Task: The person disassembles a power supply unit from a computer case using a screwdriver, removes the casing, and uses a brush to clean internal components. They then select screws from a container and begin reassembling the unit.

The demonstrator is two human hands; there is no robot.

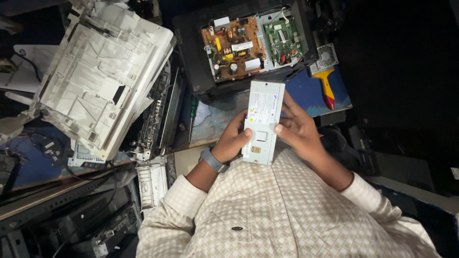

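I hold the grey metal power supply box point(262, 122) upright above my lap, my left hand point(233, 138) with fingers curled on its left edge, my right hand point(299, 129) with fingers wrapped behind its right side, and beyond it an opened black device point(191, 57) with bare circuit boards point(233, 48) sits on the worktop point(306, 93).

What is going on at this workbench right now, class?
A person holds a silver-grey rectangular metal power supply box in both hands, close to the chest. The left hand grips its left edge, with a grey band on the wrist; the right hand supports the right side. Ahead sits an opened black machine exposing a brown circuit board and a green circuit board. A white plastic printer shell lies to the left, and a red-and-yellow-handled tool to the right.
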